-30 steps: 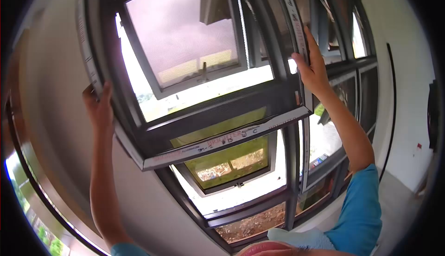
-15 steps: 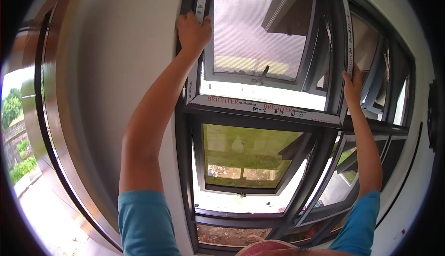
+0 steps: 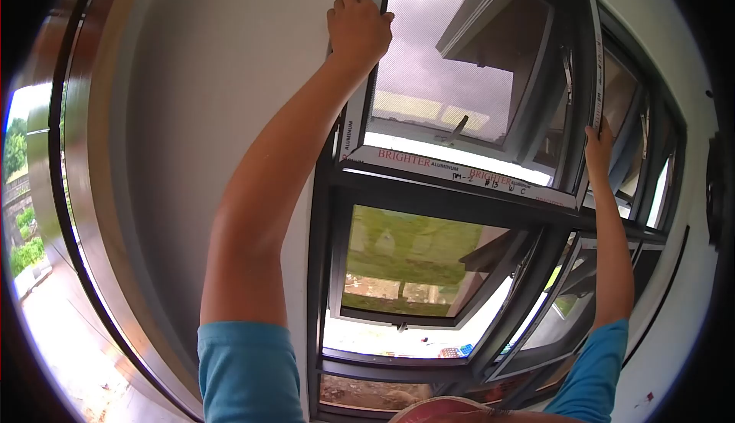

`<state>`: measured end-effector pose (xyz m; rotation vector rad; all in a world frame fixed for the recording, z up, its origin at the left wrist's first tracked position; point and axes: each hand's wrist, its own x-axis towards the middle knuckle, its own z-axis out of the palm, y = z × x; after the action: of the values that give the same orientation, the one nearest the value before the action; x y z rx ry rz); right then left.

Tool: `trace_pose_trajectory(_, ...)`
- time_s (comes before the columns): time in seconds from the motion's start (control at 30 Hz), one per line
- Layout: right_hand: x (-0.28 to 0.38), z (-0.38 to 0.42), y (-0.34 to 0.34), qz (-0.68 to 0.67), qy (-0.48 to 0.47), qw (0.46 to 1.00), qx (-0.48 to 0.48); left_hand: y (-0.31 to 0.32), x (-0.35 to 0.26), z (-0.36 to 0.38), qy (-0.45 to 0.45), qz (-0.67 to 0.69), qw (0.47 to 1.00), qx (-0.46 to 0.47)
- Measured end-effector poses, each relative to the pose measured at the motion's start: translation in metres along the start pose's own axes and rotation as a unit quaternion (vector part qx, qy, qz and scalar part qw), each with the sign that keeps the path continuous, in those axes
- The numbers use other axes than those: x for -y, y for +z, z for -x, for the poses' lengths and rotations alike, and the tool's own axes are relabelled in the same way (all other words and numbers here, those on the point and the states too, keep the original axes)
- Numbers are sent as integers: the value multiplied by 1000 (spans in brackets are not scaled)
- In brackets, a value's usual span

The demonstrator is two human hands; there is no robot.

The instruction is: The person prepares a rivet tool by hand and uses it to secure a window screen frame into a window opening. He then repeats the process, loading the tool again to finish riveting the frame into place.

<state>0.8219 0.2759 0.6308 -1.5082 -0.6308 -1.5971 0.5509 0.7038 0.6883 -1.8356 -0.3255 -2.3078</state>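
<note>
An insect screen panel (image 3: 429,63) in a frame with white printed tape spans the upper window opening, its lower bar (image 3: 459,176) sloping down to the right. My left hand (image 3: 360,29) is closed around the left side of the screen's frame, near the top. Lower down, my right hand (image 3: 599,147) grips the right side, its fingers partly hidden behind the frame. Through the mesh show a tilted-out window sash and its dark handle (image 3: 461,125). A narrow bright gap shows beneath the screen's lower left corner.
Below is another window sash (image 3: 413,262), swung outward, in the dark window frame (image 3: 429,202). More windows (image 3: 635,132) stand to the right. A pale wall (image 3: 222,63) and a brown-framed opening (image 3: 96,155) lie to the left. A cap brim (image 3: 444,410) intrudes at the bottom.
The screen panel has shifted right in view and tilts more, its left side higher. Both hands keep their hold and move with it. The camera view has also turned slightly.
</note>
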Motion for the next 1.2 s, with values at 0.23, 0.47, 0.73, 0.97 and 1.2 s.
trace_pose_trajectory(0.23,-3,-5,1,26,5,999,21,10,6,-2,51,-39,998,-23)
trace_pose_trajectory(0.47,-7,-15,-7,59,-10,995,81,15,15,-2,105,-61,992,-37)
trace_pose_trajectory(0.73,7,-16,-7,33,-20,999,31,16,12,-5,80,-28,994,-75)
trace_pose_trajectory(0.97,3,-24,-2,58,-30,998,4,2,15,-10,94,6,996,9)
trace_pose_trajectory(1.2,-3,-30,-6,31,-47,998,16,-3,20,-9,115,102,987,-52)
